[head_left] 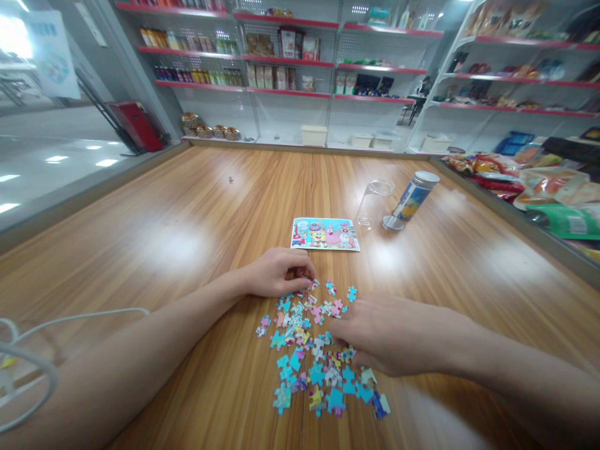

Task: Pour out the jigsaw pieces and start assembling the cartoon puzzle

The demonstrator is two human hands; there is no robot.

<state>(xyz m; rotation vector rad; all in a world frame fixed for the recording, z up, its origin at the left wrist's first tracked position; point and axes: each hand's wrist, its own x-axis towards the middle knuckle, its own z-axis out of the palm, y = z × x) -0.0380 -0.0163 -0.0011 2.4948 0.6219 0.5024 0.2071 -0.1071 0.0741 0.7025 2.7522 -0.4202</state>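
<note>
Loose jigsaw puzzle pieces [316, 373], mostly light blue with pink, yellow and white, lie spread on the table in front of me. My left hand [280, 272] rests at the far left of the pile, its fingers curled toward the thumb around a small puzzle piece [314, 285]. Over the right side of the pile, my right hand [387, 331] has its fingers bent down among the pieces; its fingertips are hidden, so what they hold does not show. Beyond the hands lies a flat cartoon picture card [324, 235], the same colours as the pieces.
A clear plastic cylinder [375, 203] and a printed tube with a silver lid [415, 199] stand right of the card, a round metal lid [392, 222] beside them. Snack bags [539, 187] pile beyond the right edge. A white cable [79, 317] loops at left. Stocked shelves [285, 59] stand behind.
</note>
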